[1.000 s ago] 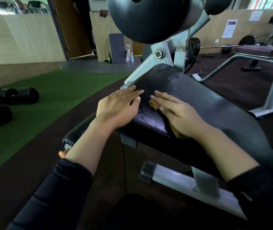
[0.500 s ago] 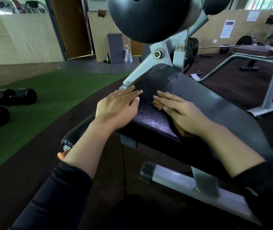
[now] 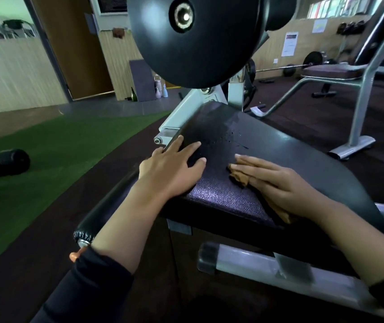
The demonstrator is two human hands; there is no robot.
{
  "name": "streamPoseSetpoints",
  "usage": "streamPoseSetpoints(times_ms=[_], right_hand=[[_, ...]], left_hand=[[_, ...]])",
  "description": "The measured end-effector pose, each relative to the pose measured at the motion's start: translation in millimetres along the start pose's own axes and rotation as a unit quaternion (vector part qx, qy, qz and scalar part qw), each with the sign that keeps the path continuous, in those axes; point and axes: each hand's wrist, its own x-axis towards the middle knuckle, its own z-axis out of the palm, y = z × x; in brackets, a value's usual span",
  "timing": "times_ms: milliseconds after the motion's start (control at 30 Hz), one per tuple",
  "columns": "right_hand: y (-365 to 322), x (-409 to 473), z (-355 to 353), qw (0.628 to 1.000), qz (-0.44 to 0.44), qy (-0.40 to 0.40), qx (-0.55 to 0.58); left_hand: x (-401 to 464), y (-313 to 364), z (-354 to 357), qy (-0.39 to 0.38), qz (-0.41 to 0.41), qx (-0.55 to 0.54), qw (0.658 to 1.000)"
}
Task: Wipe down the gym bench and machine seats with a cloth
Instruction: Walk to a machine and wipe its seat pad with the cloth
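Note:
A black padded machine seat (image 3: 279, 150) slopes away from me, with wet droplets on its far half. My left hand (image 3: 174, 171) lies flat on the seat's left edge, fingers straight. My right hand (image 3: 277, 183) presses a brown cloth (image 3: 239, 175) flat onto the middle of the seat; the cloth peeks out under the fingers and under the wrist near the front edge. A big round black roller pad (image 3: 195, 38) hangs over the seat's far end.
A black handle grip (image 3: 107, 206) sticks out at the seat's left. The grey machine frame bar (image 3: 268, 271) runs below. Another bench (image 3: 333, 73) stands at the right, dumbbells (image 3: 4, 163) lie on green turf at left, and bottles (image 3: 160, 89) stand by the wall.
My right hand has slid the cloth a little to the right across the seat, away from my left hand. My head has come closer to the seat.

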Motion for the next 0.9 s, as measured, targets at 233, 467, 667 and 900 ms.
streamPoseSetpoints(times_ms=[233,467,667,900], right_hand=[[19,27,0,0.998,0.064,0.022,0.006],[34,29,-6,0.999,-0.011,0.0,0.034],[54,54,-12,0.996,-0.085,0.014,0.006],[61,50,-10,0.986,-0.157,-0.018,0.057]], left_hand=[[8,19,1,-0.011,-0.033,0.057,0.998],[9,22,4,-0.007,-0.051,0.067,0.996],[11,25,5,0.017,-0.1,0.045,0.994],[15,34,9,0.041,-0.165,0.046,0.984]])
